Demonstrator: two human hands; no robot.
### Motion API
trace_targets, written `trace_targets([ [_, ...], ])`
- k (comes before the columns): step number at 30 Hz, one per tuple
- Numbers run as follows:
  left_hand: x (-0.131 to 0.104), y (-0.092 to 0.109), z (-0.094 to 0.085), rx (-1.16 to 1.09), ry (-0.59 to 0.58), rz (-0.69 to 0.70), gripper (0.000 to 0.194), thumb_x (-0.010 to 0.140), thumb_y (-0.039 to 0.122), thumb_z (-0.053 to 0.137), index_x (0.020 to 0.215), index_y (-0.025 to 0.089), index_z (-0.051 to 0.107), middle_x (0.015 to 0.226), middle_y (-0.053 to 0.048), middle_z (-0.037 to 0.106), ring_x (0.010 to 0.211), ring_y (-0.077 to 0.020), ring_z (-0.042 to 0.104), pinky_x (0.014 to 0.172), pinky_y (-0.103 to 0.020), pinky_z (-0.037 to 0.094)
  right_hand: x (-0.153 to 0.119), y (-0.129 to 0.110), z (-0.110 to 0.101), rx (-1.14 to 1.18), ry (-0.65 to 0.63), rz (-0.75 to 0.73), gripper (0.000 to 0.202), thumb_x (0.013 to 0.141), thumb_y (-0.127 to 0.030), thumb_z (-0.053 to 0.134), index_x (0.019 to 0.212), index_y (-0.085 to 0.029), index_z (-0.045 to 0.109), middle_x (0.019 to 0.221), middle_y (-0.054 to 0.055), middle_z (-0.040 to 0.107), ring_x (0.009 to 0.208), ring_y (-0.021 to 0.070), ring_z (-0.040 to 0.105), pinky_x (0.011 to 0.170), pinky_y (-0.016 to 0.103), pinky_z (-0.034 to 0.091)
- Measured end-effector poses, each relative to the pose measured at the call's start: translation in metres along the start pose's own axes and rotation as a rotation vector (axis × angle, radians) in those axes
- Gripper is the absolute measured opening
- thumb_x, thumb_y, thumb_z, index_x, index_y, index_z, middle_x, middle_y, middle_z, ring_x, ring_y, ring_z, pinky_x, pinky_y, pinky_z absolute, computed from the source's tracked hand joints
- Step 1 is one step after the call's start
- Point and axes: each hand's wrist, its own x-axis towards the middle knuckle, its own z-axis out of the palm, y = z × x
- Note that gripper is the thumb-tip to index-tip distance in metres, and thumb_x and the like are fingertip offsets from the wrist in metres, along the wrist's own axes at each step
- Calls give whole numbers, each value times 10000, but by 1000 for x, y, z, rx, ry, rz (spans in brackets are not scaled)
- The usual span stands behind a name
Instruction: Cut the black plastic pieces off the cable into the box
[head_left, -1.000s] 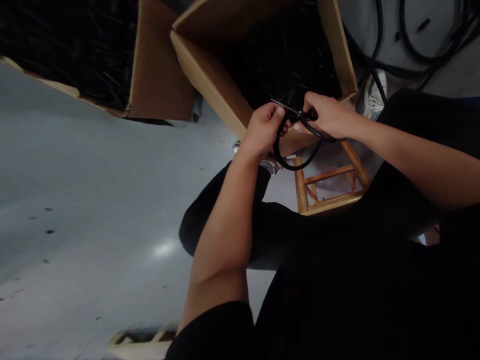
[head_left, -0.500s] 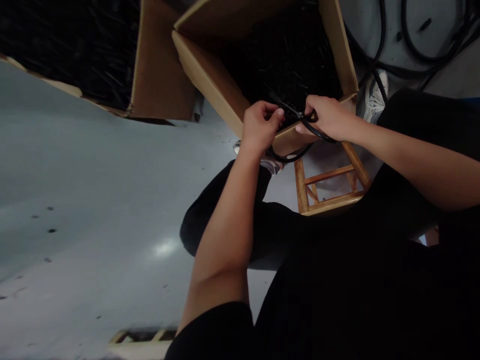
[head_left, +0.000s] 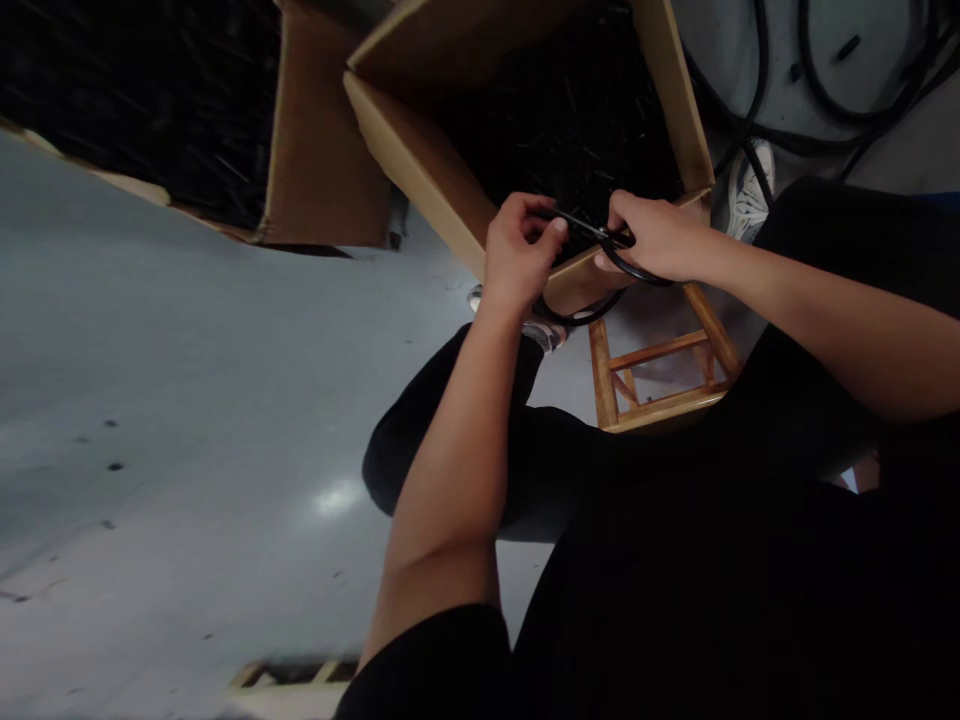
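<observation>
Scissors with black handles are in my right hand, over the near edge of a cardboard box. Their blades point left toward my left hand, which is closed in a pinch at the blade tips; whatever lies between its fingertips is too small and dark to name. A black cable loops below both hands, in front of the box. Many small dark pieces fill the box beneath the scissors.
Another cardboard box of dark pieces stands at the upper left. A wooden stool is below my right hand. Thick black hoses coil at the upper right. Small scraps dot the grey floor.
The scissors' blades now look closer together, their tips nearer my left fingers. Both hands hold almost the same place, and the view has shifted slightly.
</observation>
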Motion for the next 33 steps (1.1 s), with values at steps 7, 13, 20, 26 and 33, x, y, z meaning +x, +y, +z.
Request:
trace_targets([
  [7,0,-5,-1,35,-42,51,326,1090,462,774,1329,253,700,905,-25,759,839,-244,800,871,-394,694,-1,2,5,-6,-3,-8,360,998,-362,834,1288,-215,681,1195,96,797,1146,334,771,1039,469,602],
  [13,-2,-4,1,23,-71,63,477,1073,498,819,1455,263,656,977,-48,788,984,-299,839,979,-467,705,1,2,7,-37,34,-37,382,1009,-379,811,1312,-212,650,1269,117,789,1195,348,759,1055,476,596],
  [20,-12,16,7,-50,-4,-68,543,981,362,931,1424,279,627,922,-7,791,962,-261,837,990,-415,692,-2,2,5,-56,37,-26,348,1002,-416,822,1269,-255,666,1227,101,798,1187,364,762,1019,477,593],
  [26,-2,8,-3,-99,32,-133,295,1040,413,864,1221,266,683,895,-18,780,859,-222,793,871,-362,692,-1,-4,-8,-59,43,26,303,1000,-514,866,1143,-282,734,1151,94,835,1186,351,773,973,459,594],
  [33,2,16,-19,-290,-23,-182,277,1101,524,800,1081,256,735,1128,-86,788,1098,-275,827,924,-429,761,-9,-18,-21,-142,-66,-36,362,977,-387,893,1264,-219,750,1416,140,791,1274,353,774,981,436,560],
])
